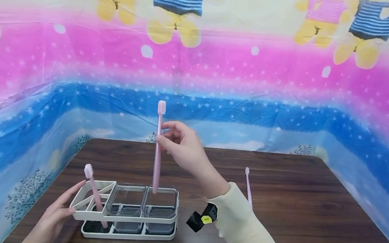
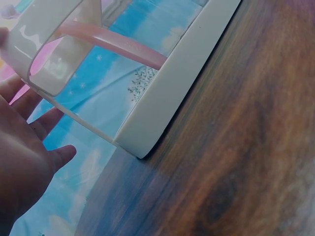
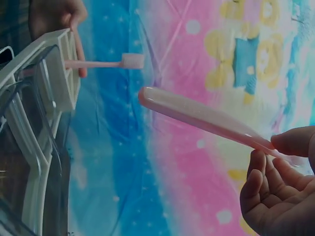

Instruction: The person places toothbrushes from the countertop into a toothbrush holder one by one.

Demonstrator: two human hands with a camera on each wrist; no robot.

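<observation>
My right hand [image 1: 186,146] pinches a pink toothbrush [image 1: 157,161] between thumb and fingers. The brush is upright, bristles at the top, and its handle end overlaps the right rear of a two-tier white toothbrush holder [image 1: 127,237] in the head view. My left hand [image 1: 52,217] holds the left end of the holder's upper tier, thumb at the front corner and a finger toward the back. A second pink toothbrush [image 1: 96,194] leans in the left compartment, head up. In the right wrist view the held brush's handle [image 3: 197,115] points toward the holder.
Clear cups [image 1: 162,202] sit in the holder's middle and right sections. Another pink toothbrush [image 1: 248,187] lies on the brown wooden table [image 1: 311,226] at right, partly hidden by my right sleeve [image 1: 250,232]. A printed cloth [image 1: 220,77] surrounds the table's back and sides.
</observation>
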